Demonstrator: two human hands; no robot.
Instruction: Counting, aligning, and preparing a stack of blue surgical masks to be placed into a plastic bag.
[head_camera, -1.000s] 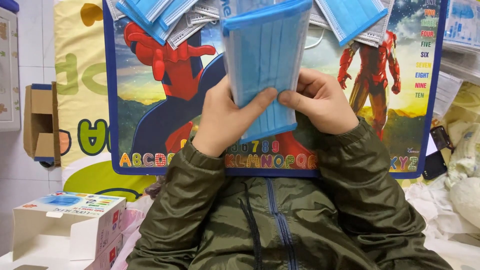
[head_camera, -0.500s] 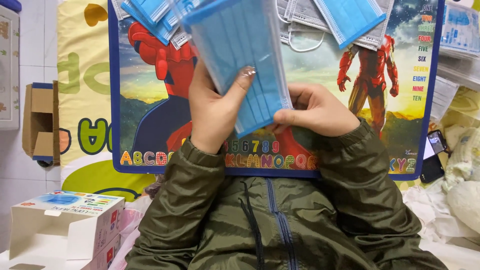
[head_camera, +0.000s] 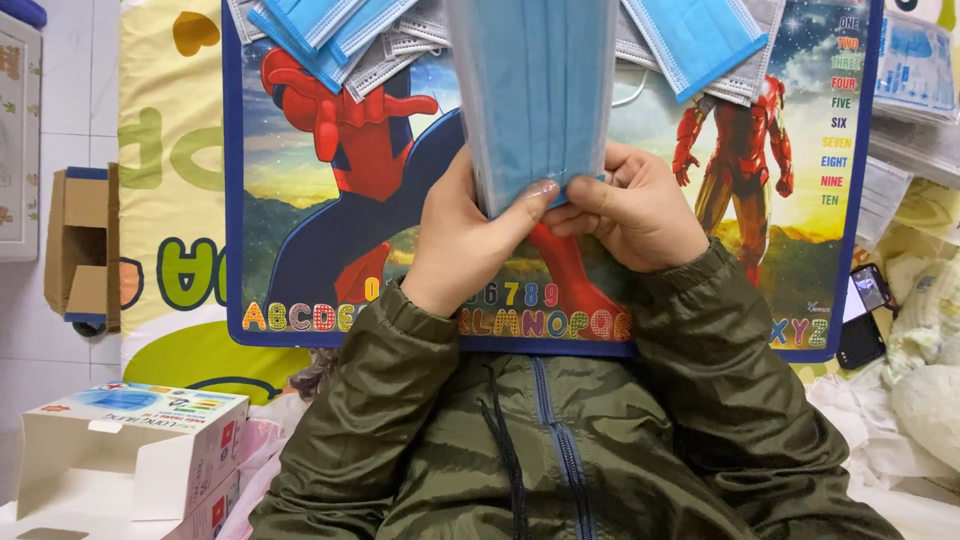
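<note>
Gripping a blue mask stack (head_camera: 535, 90), both hands' fingers (head_camera: 530, 200) over a cartoon-printed lap board (head_camera: 300, 250), white tiled floor (head_camera: 60, 120) leftward.

I see a light-blue pleated face mask stack (head_camera: 535, 90), olive-green jacket sleeves (head_camera: 400, 400), a navy-bordered cartoon mat (head_camera: 300, 260) w/ red-blue and red-gold figures, rainbow letters, and a white-blue box (head_camera: 130, 440).
</note>
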